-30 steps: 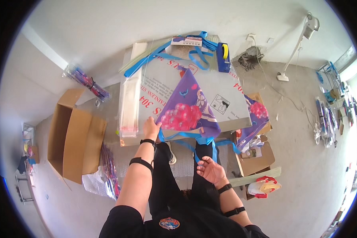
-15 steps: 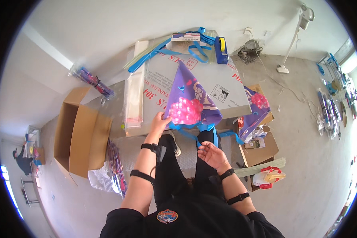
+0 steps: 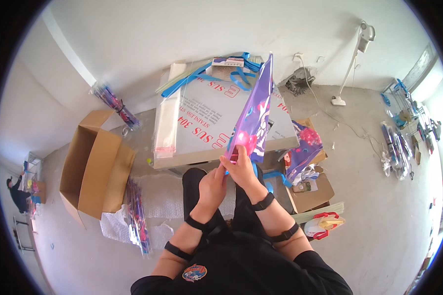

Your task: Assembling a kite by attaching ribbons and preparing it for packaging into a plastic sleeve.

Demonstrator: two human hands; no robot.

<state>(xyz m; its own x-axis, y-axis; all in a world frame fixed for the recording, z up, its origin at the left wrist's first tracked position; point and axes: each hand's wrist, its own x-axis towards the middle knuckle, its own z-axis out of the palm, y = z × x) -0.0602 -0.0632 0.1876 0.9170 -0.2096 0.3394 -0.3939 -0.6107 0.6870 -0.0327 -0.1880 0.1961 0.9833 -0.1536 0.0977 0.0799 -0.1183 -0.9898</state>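
Note:
A purple kite (image 3: 253,115), printed with pink and white patterns, stands up before me, folded to a narrow upright shape with its tip pointing away. My left hand (image 3: 213,189) is closed on its lower left edge. Just beside it, my right hand (image 3: 242,169) pinches the same lower part, thumb and fingers together. The two hands touch or nearly touch. Blue ribbon (image 3: 279,177) hangs from the lower end, to the right of my right hand. Beyond the kite lies the film-covered grey table (image 3: 202,105), with red lettering across its top.
Clear plastic sleeves (image 3: 166,140) and blue ribbons (image 3: 184,81) lie on the table. An open carton (image 3: 96,167) stands left, near packed bundles (image 3: 139,216). Right are another purple kite (image 3: 305,147), a cardboard box (image 3: 322,189) and thin rods (image 3: 320,213). Far left, a person (image 3: 19,196) works.
The kite has turned from facing me broadly to a narrow, nearly edge-on fold. My right hand has moved up and left from the ribbon to grip the kite beside my left hand.

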